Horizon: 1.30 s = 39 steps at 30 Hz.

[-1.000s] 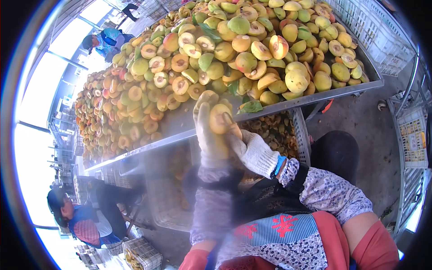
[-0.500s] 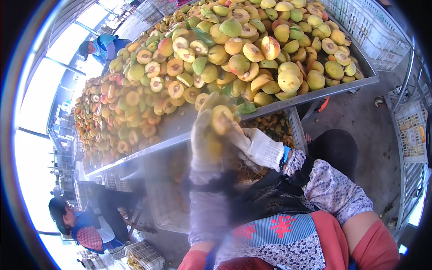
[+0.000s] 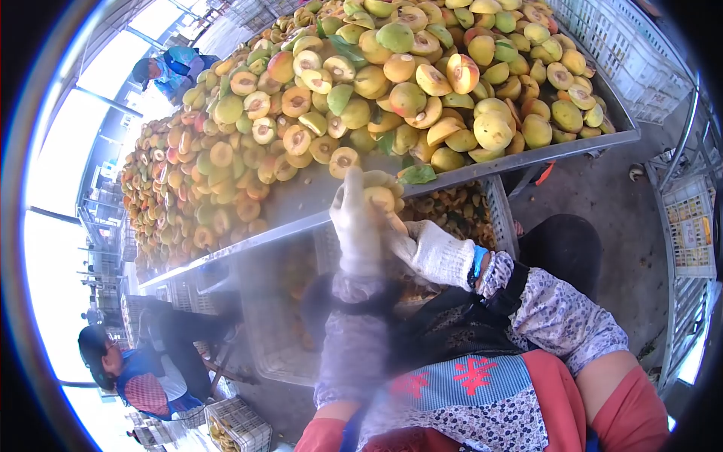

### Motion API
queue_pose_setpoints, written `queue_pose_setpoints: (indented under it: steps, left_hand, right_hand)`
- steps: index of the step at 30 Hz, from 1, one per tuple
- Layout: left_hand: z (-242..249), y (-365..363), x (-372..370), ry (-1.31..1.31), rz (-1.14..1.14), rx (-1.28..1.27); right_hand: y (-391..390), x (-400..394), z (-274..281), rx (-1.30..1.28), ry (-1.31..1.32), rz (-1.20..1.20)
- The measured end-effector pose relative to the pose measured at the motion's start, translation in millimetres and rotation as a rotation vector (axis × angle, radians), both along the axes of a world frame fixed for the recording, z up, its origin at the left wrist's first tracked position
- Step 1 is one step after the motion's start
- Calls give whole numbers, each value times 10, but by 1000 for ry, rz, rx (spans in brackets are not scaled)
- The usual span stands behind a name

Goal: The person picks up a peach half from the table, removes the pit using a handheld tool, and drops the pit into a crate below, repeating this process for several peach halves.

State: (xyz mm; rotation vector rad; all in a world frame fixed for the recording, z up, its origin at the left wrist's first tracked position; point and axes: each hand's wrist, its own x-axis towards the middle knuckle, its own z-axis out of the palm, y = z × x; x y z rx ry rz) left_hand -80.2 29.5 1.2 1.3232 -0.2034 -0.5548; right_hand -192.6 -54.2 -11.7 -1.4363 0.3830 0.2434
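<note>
Peach (image 3: pixel 379 197) pinched in both gloved grips, heaped fruit table (image 3: pixel 301 197) just behind.

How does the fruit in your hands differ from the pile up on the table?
The fruit in hand is a single piece, gripped between the gloved left hand and right hand; the pile lies loose on the metal table. The held one sits below the table edge, the pile above it. Both are yellow-orange.
</note>
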Motion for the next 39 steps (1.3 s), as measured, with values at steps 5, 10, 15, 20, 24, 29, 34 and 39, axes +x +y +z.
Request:
queue_pose_setpoints:
  steps: [5,10,15,20,24,29,34,39]
  left_hand:
    - [-103,79,28,-31,-198,-130]
    - [92,60,26,27,-283,139]
    - [-68,-11,-109,-319,-83,37]
    - [26,-25,-114,-186,-71,18]
    - [17,6,-43,-277,-238,161]
    - [8,-11,-129,68,-141,-168]
    - [23,2,-130,310,-115,-399]
    - [41,275,140,330,-43,-673]
  right_hand:
    - [-41,-90,44,326,242,72]
    - [-90,-140,4,75,24,160]
    - [-37,-185,-16,368,182,78]
    - [-123,-139,109,207,101,112]
    - [-250,-129,12,106,97,234]
    - [-232,-118,-41,973,224,362]
    - [-39,-100,-50,160,35,193]
    - [-59,-158,-156,-655,-300,206]
